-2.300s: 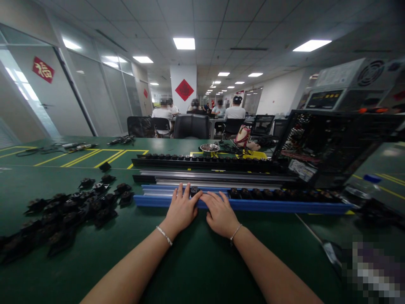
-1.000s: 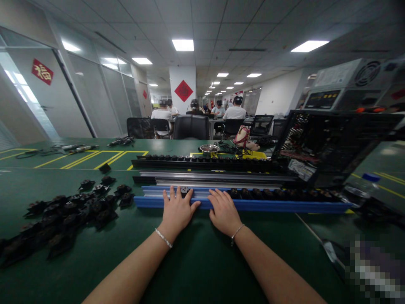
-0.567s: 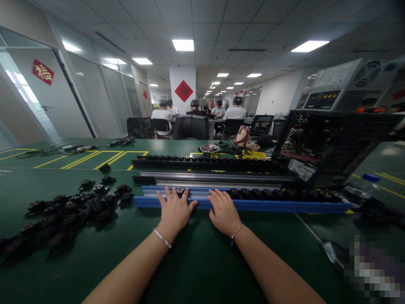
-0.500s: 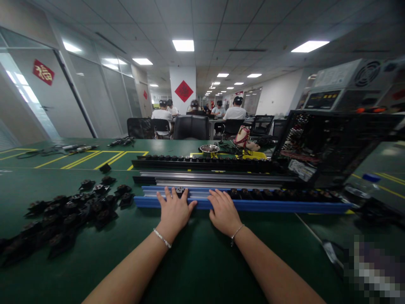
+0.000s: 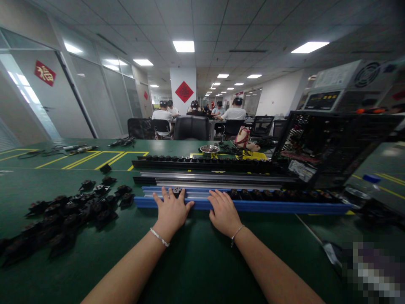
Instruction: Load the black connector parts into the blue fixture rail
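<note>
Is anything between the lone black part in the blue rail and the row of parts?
Yes: a finger of the left hand, close beside the black part, then the right hand, its fingers over the blue rail.

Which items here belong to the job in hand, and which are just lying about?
In use: blue rail, black part at left hand, row of black parts inside rail; likely the loose black pile.
Apparently lying about: metal bowl, open computer case, capped bottle.

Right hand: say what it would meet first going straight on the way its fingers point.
The right hand would likely meet the far wall of the blue rail first. If it clears that, the silver rail behind is next; height is unclear.
</note>
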`<action>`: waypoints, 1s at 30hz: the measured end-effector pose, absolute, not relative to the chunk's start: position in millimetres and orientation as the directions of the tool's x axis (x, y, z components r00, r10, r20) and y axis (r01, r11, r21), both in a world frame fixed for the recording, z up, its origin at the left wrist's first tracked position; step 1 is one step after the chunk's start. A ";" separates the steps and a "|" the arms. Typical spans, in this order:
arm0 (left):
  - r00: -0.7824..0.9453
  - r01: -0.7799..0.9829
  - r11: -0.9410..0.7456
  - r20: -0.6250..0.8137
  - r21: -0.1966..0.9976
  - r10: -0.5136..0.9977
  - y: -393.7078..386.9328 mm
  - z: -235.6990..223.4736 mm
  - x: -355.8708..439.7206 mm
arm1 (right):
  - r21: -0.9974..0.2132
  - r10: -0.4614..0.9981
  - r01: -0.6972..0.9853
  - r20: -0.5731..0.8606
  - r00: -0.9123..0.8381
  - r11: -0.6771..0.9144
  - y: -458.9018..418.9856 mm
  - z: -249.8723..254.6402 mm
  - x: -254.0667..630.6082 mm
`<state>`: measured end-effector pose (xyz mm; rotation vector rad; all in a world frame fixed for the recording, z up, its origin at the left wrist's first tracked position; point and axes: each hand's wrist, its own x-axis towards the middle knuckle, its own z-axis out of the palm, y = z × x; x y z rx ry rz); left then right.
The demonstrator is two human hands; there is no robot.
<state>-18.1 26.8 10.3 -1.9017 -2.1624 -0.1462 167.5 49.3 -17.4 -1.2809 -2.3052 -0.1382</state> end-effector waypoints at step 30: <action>-0.163 0.983 0.171 0.104 -0.071 0.981 28.5 22.1 -34.8 | -0.133 0.767 0.822 0.467 -0.441 0.553 48.1 -15.3 167.4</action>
